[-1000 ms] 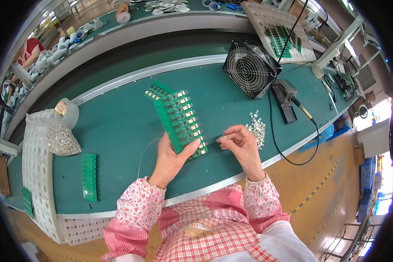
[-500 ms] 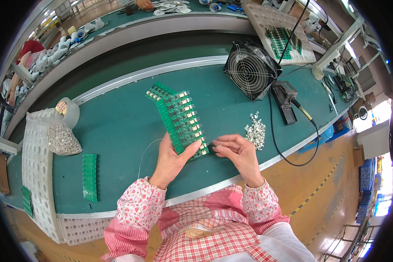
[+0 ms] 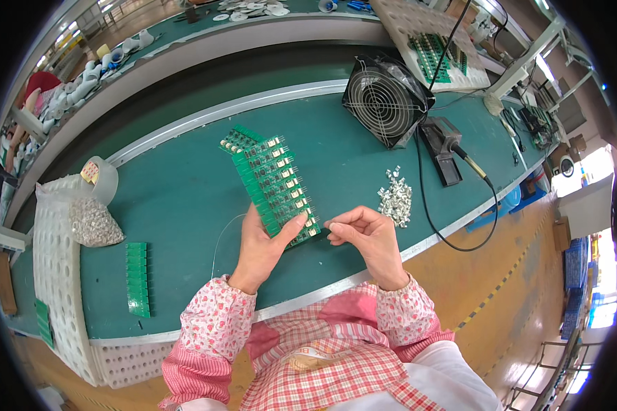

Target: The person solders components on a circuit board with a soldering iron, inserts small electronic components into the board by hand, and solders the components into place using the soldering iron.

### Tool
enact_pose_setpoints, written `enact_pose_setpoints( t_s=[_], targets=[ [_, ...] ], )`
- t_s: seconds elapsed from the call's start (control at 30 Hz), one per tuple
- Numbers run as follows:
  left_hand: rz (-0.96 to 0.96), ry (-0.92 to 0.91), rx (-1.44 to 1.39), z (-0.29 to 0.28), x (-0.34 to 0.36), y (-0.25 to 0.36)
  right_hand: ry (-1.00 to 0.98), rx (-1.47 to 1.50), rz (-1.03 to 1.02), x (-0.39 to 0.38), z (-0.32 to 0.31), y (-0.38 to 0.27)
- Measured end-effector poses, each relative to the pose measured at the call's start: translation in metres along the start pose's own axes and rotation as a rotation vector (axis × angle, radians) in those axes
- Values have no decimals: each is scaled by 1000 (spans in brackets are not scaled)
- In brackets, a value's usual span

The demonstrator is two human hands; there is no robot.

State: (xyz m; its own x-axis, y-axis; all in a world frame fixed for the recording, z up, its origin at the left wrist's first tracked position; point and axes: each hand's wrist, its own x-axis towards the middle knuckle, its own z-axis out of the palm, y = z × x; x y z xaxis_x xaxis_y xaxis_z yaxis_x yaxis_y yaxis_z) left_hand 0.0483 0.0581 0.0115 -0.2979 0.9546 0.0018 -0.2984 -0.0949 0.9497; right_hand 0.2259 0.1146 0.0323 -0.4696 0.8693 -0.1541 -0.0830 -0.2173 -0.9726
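Note:
My left hand (image 3: 260, 243) is wrapped round a green circuit board panel (image 3: 271, 192) carrying a row of small white connectors and pins, its thumb on the lower right part. Another board (image 3: 238, 139) lies behind the panel's upper end. My right hand (image 3: 367, 243) is closed in a pinch just beside the panel's lower right edge; whatever is between its fingertips is too small to make out. To its upper right lies a pile of small white parts (image 3: 395, 196).
Black fan (image 3: 384, 103) and soldering iron (image 3: 474, 164) with cable at right. Bag of white parts (image 3: 92, 222), tape roll (image 3: 104, 179), perforated foam sheet (image 3: 58, 281) and board strip (image 3: 136, 277) at left. Boards on foam (image 3: 432, 55) behind. A co-worker's arm (image 3: 19, 130) at far left.
My right hand has moved left toward the panel's lower edge, fingers still pinched. The view has shifted slightly. A co-worker's hand at the top is no longer visible.

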Motion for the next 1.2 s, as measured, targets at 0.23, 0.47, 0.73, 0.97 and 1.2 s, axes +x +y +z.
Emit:
enact_pose_setpoints(
  t_s=[0.23, 0.47, 0.73, 0.97, 1.2],
  targets=[
    [20, -4, 34, 2, 0, 2, -40, 39, 73, 5, -4, 4],
    [30, 2, 47, 3, -1, 1, -84, 73, 118, 6, 2, 15],
    [64, 32, 111, 4, -1, 1, -90, 49, 100, 5, 9, 17],
    [113, 75, 186, 11, -5, 5, -26, 30, -40, 4, 14, 36],
    [143, 85, 167, 14, -13, 9, 22, 45, -195, -4, 25, 48]
  ],
)
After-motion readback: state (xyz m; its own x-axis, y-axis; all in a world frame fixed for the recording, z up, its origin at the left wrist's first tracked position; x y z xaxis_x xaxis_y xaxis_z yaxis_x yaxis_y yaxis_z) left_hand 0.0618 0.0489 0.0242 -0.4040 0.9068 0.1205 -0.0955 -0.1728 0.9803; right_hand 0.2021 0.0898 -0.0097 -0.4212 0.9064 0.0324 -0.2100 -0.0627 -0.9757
